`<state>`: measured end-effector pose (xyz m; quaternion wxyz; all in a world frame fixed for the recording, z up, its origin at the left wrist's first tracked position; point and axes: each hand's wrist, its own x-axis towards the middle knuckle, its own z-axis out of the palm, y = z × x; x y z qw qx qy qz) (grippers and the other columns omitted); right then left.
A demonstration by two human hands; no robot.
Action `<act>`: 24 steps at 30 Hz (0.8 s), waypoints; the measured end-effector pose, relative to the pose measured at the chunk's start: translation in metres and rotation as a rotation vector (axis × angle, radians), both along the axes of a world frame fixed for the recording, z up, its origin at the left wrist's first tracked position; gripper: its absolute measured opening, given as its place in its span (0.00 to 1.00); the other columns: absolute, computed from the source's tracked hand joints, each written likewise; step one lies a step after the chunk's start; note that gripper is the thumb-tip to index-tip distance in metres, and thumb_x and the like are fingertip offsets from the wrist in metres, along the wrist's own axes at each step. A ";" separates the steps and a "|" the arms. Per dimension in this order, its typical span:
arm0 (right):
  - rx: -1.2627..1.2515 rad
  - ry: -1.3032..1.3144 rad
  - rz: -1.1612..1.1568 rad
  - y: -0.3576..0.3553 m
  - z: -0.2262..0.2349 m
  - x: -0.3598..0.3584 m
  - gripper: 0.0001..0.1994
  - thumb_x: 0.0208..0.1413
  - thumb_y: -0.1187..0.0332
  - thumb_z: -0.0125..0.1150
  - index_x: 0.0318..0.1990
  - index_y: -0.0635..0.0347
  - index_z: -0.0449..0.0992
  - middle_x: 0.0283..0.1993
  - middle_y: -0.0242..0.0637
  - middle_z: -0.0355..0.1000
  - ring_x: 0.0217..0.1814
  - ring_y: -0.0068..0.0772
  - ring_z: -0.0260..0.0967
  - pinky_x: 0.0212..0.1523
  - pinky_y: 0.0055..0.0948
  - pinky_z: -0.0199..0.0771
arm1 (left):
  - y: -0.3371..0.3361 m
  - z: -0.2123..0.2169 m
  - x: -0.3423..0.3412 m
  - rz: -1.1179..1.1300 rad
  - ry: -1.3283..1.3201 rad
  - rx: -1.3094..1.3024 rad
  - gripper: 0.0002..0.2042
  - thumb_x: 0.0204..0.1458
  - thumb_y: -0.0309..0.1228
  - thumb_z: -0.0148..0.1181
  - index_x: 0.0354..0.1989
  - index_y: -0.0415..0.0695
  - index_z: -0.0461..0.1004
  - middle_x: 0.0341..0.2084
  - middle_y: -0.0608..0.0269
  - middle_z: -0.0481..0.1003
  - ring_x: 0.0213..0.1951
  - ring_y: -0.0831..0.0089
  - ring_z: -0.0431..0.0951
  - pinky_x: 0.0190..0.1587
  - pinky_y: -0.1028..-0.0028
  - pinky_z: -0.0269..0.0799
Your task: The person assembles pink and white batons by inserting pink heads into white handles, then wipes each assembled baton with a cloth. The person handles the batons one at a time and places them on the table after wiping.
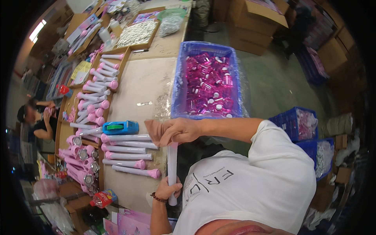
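Note:
My left hand (169,188), wearing a beaded bracelet at the wrist, is closed around the lower part of a pale white tube (172,164). The tube stands lengthwise in front of my chest at the table's edge. My right hand (176,130) is bent over the tube's far end, which its fingers mostly hide; a bit of pink shows there. Just left of my hands, several pale tubes with pink ends (129,156) lie side by side on the table. A blue tape dispenser (120,127) with a green roll rests above them.
A blue crate (176,88) of bright pink bottles with white caps stands beyond my right arm. Wooden trays hold more pink-ended tubes (94,98) and pink handles with round clear parts (80,162). A red-capped bottle (103,199) lies near the front. Another person (45,121) works across the table.

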<state>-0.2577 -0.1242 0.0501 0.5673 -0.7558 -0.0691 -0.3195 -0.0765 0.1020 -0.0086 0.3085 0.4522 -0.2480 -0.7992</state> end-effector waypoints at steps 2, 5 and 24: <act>-0.123 -0.046 -0.060 0.007 0.011 -0.016 0.10 0.50 0.81 0.46 0.35 0.66 0.75 0.28 0.39 0.67 0.31 0.32 0.69 0.27 0.25 0.70 | 0.001 0.007 -0.006 -0.115 -0.089 -0.016 0.09 0.46 0.25 0.62 0.30 0.38 0.67 0.14 0.63 0.68 0.13 0.74 0.67 0.16 0.74 0.63; 0.356 0.322 -0.192 0.019 0.024 -0.043 0.11 0.57 0.72 0.44 0.32 0.65 0.75 0.25 0.38 0.70 0.26 0.28 0.69 0.33 0.24 0.70 | -0.004 0.016 -0.020 -0.186 -0.522 -0.186 0.10 0.45 0.28 0.63 0.28 0.37 0.67 0.15 0.60 0.69 0.15 0.70 0.70 0.19 0.69 0.65; 0.843 0.270 -0.398 0.017 0.022 -0.122 0.20 0.61 0.62 0.46 0.21 0.67 0.73 0.20 0.37 0.70 0.25 0.23 0.67 0.32 0.27 0.70 | -0.111 0.040 -0.113 -0.293 -1.328 -1.073 0.16 0.40 0.38 0.66 0.28 0.40 0.69 0.20 0.48 0.74 0.26 0.46 0.74 0.28 0.56 0.70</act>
